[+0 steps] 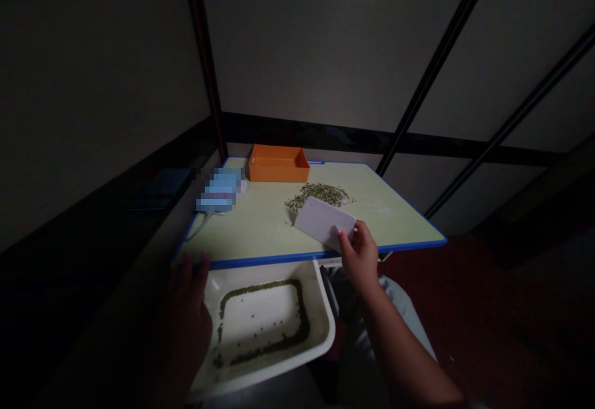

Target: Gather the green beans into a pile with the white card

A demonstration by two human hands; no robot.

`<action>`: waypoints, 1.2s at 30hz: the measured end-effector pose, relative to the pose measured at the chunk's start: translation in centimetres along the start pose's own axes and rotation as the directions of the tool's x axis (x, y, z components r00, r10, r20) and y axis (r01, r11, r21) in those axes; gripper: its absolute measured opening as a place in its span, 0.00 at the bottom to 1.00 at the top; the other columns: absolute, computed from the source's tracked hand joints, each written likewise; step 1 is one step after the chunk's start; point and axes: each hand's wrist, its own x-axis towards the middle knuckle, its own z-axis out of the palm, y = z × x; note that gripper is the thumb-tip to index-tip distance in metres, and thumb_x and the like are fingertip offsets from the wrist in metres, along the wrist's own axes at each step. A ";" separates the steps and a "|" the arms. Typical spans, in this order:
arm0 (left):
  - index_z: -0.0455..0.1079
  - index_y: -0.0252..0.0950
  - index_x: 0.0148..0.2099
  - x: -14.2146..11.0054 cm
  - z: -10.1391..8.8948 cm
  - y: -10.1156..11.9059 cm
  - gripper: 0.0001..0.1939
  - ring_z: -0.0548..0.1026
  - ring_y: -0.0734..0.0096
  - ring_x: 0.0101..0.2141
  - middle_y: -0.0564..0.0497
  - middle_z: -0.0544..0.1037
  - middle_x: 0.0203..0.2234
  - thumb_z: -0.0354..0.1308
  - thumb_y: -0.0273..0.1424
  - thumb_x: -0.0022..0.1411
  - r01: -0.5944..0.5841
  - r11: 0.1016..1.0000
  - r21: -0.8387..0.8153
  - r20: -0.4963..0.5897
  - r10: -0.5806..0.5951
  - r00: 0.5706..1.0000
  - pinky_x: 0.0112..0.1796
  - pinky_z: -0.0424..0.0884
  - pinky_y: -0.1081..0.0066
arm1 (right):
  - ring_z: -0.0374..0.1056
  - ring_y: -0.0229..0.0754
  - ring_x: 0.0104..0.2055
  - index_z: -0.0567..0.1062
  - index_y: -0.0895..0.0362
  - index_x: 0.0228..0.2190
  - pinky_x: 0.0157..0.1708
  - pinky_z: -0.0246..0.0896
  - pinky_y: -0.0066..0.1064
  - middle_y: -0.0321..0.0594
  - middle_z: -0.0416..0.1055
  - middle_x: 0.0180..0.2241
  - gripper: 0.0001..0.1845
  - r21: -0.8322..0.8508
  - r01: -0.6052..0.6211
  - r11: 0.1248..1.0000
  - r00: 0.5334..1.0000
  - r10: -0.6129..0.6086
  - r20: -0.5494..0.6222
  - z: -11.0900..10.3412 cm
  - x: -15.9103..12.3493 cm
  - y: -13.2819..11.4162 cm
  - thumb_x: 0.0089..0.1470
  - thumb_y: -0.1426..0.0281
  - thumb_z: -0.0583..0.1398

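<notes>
My right hand [361,254] pinches a flat white scraper [324,220] at its near right corner, thumb on top. The scraper is tilted over the table, its far edge close to a spread-out heap of small greenish-brown seeds [325,194]. Below the table's front edge, a white basin [328,328] has more of the seeds along the edges of its floor, with a few scattered in the middle. In shadow at the basin's left side is my left hand [188,310]. Its fingers are stretched out and apart at the table edge, with nothing seen in them.
An orange open box [279,173] stands at the back of the pale green table [251,229], which has a blue rim. At the left edge, a blurred-out blue item [220,189] lies with a pale cord. Dark walls border the table's back and left.
</notes>
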 end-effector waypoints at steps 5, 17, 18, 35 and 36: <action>0.65 0.27 0.61 0.0 -0.1 0.0 0.26 0.58 0.48 0.66 0.32 0.66 0.62 0.40 0.24 0.63 -0.014 1.000 0.002 0.000 0.014 1.000 0.64 0.60 0.52 | 0.70 0.42 0.29 0.69 0.53 0.34 0.28 0.63 0.30 0.36 0.74 0.27 0.11 -0.015 0.011 1.000 1.000 -0.011 0.018 0.2 0.0 0.0 0.55 0.59 0.60; 0.64 0.27 0.62 -0.1 0.0 0.1 0.27 0.56 0.47 0.66 0.31 0.65 0.63 0.39 0.23 0.63 -0.002 1.000 -0.001 0.004 0.002 1.000 0.64 0.59 0.50 | 0.70 0.42 0.29 0.69 0.53 0.36 0.29 0.64 0.30 0.36 0.75 0.28 0.11 -0.004 0.010 1.000 1.000 -0.010 0.028 0.6 -0.1 -0.3 0.55 0.60 0.60; 0.64 0.27 0.62 -0.1 -0.1 0.1 0.27 0.57 0.46 0.66 0.31 0.65 0.63 0.38 0.24 0.64 0.007 1.000 0.003 0.016 -0.007 1.000 0.64 0.59 0.49 | 0.70 0.41 0.29 0.69 0.53 0.35 0.29 0.64 0.30 0.36 0.75 0.28 0.11 -0.006 0.015 1.000 1.000 -0.015 0.028 0.6 -0.2 -0.4 0.55 0.60 0.60; 0.63 0.30 0.62 -0.3 0.3 -0.3 0.27 0.55 0.51 0.67 0.36 0.64 0.64 0.41 0.24 0.63 -0.003 1.000 -0.017 -0.001 0.003 1.000 0.64 0.59 0.51 | 0.70 0.42 0.29 0.69 0.53 0.36 0.29 0.62 0.29 0.36 0.74 0.28 0.10 -0.054 0.031 0.998 0.999 -0.030 0.033 1.1 -0.8 -0.2 0.56 0.61 0.59; 0.64 0.30 0.62 -0.3 0.4 -0.4 0.27 0.55 0.52 0.67 0.36 0.64 0.64 0.40 0.24 0.63 -0.001 1.000 -0.021 -0.006 0.001 1.000 0.64 0.59 0.50 | 0.70 0.42 0.29 0.69 0.53 0.36 0.29 0.62 0.30 0.36 0.74 0.28 0.09 -0.068 0.040 0.997 0.999 -0.038 0.028 1.1 -0.9 -0.1 0.57 0.61 0.59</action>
